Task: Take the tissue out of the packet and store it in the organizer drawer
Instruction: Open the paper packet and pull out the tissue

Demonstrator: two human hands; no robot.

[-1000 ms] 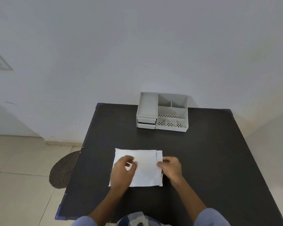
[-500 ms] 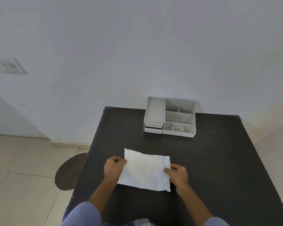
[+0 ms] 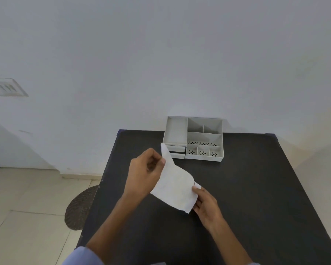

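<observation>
A flat white tissue packet (image 3: 175,185) is lifted off the black table (image 3: 246,188), tilted with its left end raised. My left hand (image 3: 144,175) pinches that upper left corner. My right hand (image 3: 205,206) grips the lower right edge close to the tabletop. No tissue shows outside the packet. The grey organizer (image 3: 194,138) stands at the table's far edge against the wall, with open compartments on top and two small drawers (image 3: 177,152) at its front left, partly hidden behind the packet's raised corner.
A white wall rises right behind the organizer. A dark round mat (image 3: 80,207) lies on the tiled floor left of the table. A vent plate (image 3: 8,89) is on the left wall.
The packet lay flat on the table under both hands; now my left hand has lifted its left end up and toward the organizer while my right hand keeps the right edge low.
</observation>
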